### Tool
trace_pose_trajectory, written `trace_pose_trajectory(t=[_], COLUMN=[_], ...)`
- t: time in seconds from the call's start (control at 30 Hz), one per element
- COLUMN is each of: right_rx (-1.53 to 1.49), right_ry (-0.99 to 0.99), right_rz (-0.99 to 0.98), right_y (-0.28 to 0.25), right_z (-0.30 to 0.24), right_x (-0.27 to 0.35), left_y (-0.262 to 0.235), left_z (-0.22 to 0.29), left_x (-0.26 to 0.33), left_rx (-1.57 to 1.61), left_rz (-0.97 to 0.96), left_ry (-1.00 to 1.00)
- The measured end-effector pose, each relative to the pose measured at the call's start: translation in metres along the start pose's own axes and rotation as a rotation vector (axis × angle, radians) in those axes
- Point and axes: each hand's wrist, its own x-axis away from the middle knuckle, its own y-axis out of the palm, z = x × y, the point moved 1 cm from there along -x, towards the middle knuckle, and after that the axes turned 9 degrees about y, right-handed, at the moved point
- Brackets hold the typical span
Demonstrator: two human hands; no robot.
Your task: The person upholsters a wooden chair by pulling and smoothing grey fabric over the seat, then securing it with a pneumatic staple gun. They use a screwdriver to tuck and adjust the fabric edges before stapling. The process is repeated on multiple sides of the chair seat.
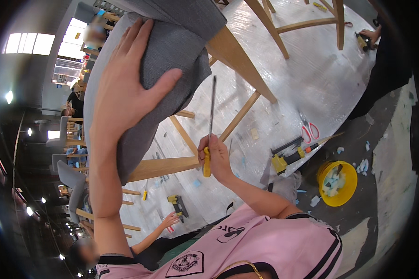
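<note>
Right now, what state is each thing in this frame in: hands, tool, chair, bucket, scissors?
Left hand: fingers spread, pressing flat on the grey chair cushion.
Right hand: closed around the screwdriver's yellow handle.
Screwdriver: held upright, blade pointing up.
Grey chair cushion: tipped over, wooden legs exposed.
Yellow bucket: open, holding white scraps.
Red scissors: lying on the table, unused.

Bright window light from upper left glares off the plastic-wrapped table (312, 79); fisheye rim darkens, perhaps slightly blurred.

One head camera, worn up high, looking down and tilted, very close to both hands, wrapped tabletop (312, 79) farther off, edges bent round
</note>
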Motion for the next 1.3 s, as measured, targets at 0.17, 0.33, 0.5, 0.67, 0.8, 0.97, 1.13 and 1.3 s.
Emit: trace_pose_trajectory(t=[0.17, 0.33, 0.5, 0.67, 0.8, 0.97, 1.13, 1.3], right_rx=[-0.073, -0.126, -0.117, -0.032, 0.032, 0.026, 0.009, -0.041], right_ry=[-0.055, -0.066, -0.097, -0.181, -0.202, -0.197, -0.183, -0.157], right_rz=[-0.162, -0.193, -0.206, -0.168, -0.056, 0.071, 0.058, -0.037], right_y=[0.023, 0.044, 0.048, 0.038, 0.015, -0.014, -0.004, 0.021], right_z=[0.015, 0.016, 0.033, 0.040, 0.056, 0.035, 0.021, 0.017], right_x=[-0.007, -0.006, -0.003, -0.008, -0.014, 0.003, -0.002, -0.005], left_y=[0.019, 0.023, 0.026, 0.025, 0.006, 0.005, 0.021, 0.017], left_z=[0.025, 0.030, 0.027, 0.027, 0.023, 0.059, 0.052, 0.043], left_x=[-0.011, -0.019, -0.018, -0.019, -0.025, 0.007, 0.014, 0.018], left_rx=[-0.305, -0.321, -0.360, -0.341, -0.008, -0.141, -0.327, -0.062], left_rz=[0.018, 0.055, 0.029, 0.045, -0.044, 0.183, -0.028, 0.066], left_ry=[-0.069, -0.012, -0.045, -0.069, -0.258, 0.306, 0.265, 0.246])
